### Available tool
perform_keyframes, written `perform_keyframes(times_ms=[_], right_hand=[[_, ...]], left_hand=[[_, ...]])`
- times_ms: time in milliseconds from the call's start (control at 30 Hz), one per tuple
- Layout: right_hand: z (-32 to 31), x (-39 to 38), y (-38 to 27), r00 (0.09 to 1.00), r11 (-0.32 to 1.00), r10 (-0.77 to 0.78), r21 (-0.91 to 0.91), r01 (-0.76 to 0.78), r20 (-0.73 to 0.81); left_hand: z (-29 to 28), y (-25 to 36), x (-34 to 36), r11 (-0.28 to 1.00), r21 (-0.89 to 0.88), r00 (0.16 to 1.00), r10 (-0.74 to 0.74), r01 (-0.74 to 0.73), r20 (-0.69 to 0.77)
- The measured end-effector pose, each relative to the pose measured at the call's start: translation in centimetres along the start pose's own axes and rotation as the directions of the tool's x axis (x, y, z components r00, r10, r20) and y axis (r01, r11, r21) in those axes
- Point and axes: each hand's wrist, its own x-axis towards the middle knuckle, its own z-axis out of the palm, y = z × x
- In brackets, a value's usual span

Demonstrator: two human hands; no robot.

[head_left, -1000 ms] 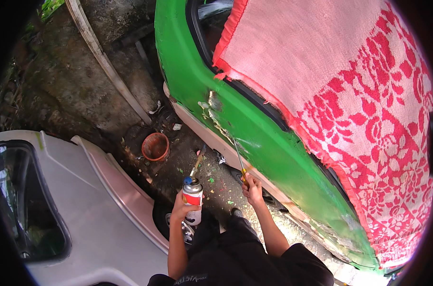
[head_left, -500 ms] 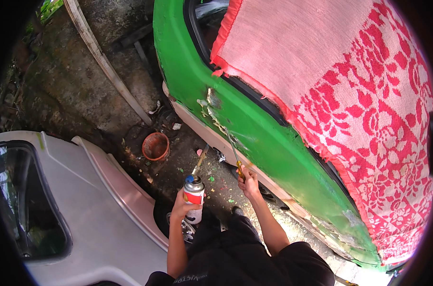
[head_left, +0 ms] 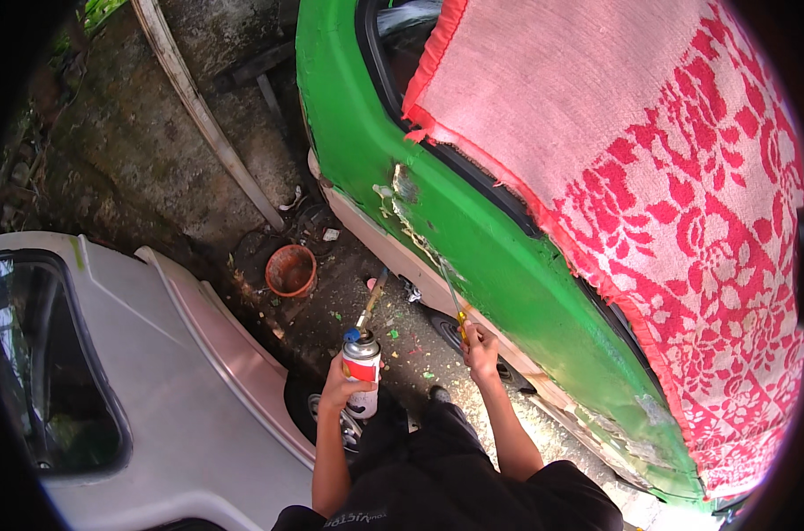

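My left hand [head_left: 338,386] is wrapped round the can of a gas torch [head_left: 361,375], white and red, with a blue knob and a long nozzle pointing up and away. My right hand [head_left: 480,354] grips a screwdriver [head_left: 462,322] by its yellow handle. The thin shaft reaches up and left to the side of a green car body [head_left: 517,288]. At its tip is the lower end of a strip of chipped, peeling paint [head_left: 407,221], where pale and grey material shows. I cannot tell whether the nozzle gives a flame.
A pink-and-red flowered cloth [head_left: 658,203] drapes over the green car's windows. To the left stands a grey-white car [head_left: 180,380]. An orange-brown bucket [head_left: 291,271] sits on the ground between them, where paint flakes lie scattered. A long pale strip [head_left: 198,106] leans beyond it.
My right hand and the screwdriver have shifted slightly right and down, with the tip lower along the panel. The whole view has swung a little; the torch stays almost in place.
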Motion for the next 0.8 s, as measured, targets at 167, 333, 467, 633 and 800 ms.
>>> perform_keyframes(times_ms=[167, 333, 467, 633, 800], right_hand=[[3.5, 1.4, -1.2, 0.999, 0.999, -0.04, -0.03, 0.039, -0.035], [1.3, -0.4, -0.7, 0.995, 0.997, 0.034, -0.059, -0.04, -0.098], [3.8, 2.1, -0.5, 0.998, 1.0, -0.025, 0.002, 0.026, -0.054], [1.8, -0.8, -1.2, 0.997, 0.999, 0.019, -0.039, -0.022, -0.077], [4.0, 2.7, -1.1, 0.995, 0.993, -0.065, -0.103, 0.057, -0.072]], left_hand=[[0.4, -0.9, 0.4, 1.0, 0.012, 0.999, -0.007, 0.006, 0.043], [0.8, -0.4, -0.5, 1.0, 0.012, 1.0, -0.005, 0.005, -0.025], [1.0, -0.2, -0.3, 1.0, 0.021, 1.0, -0.021, 0.021, -0.009], [0.6, 0.4, -1.1, 1.0, 0.017, 0.999, 0.01, -0.009, -0.047], [0.6, 0.1, -0.5, 1.0, -0.022, 1.0, -0.009, 0.008, -0.026]])
